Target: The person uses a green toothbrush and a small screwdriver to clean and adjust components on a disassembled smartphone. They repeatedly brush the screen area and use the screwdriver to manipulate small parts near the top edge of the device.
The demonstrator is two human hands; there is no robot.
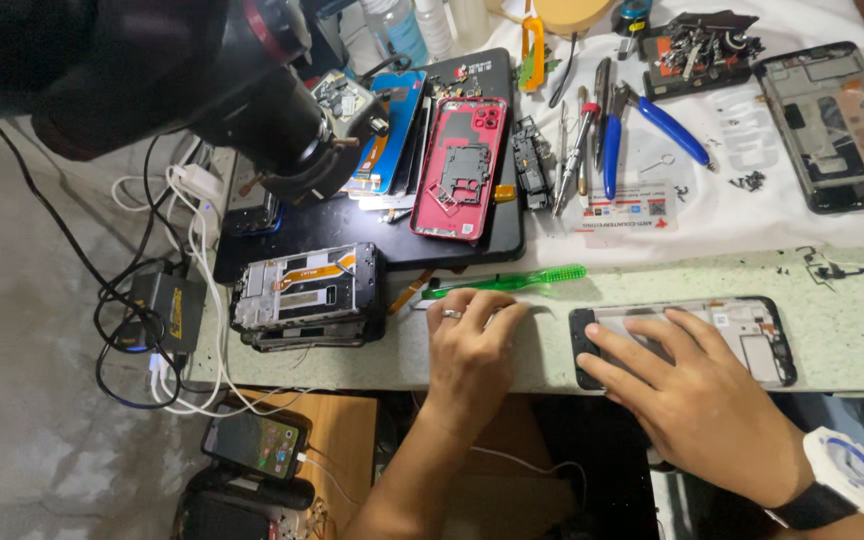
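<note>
Resting on the pale speckled worktop [652, 268], both hands lie flat and grip nothing. Far beyond the left hand [472, 345], up and to its left, looms the black microscope [252, 100], the biggest thing in view. Beyond the right hand [697, 395] spreads a white cloth [732, 200] bearing an opened phone frame [832, 125] at its far right and blue-handled pliers [652, 120] nearer the middle. Ahead of the left hand lies a red phone back [460, 168] on a black mat [302, 225]. Just left of the left hand sits a stack of phone frames [307, 295]. Under the right hand's spread fingers lies the opened phone [752, 340], pressed to the worktop. Touching the left fingertips' far side lies a green toothbrush [512, 282]. The left hand wears a ring; the right wrist carries a white watch [847, 470].
</note>
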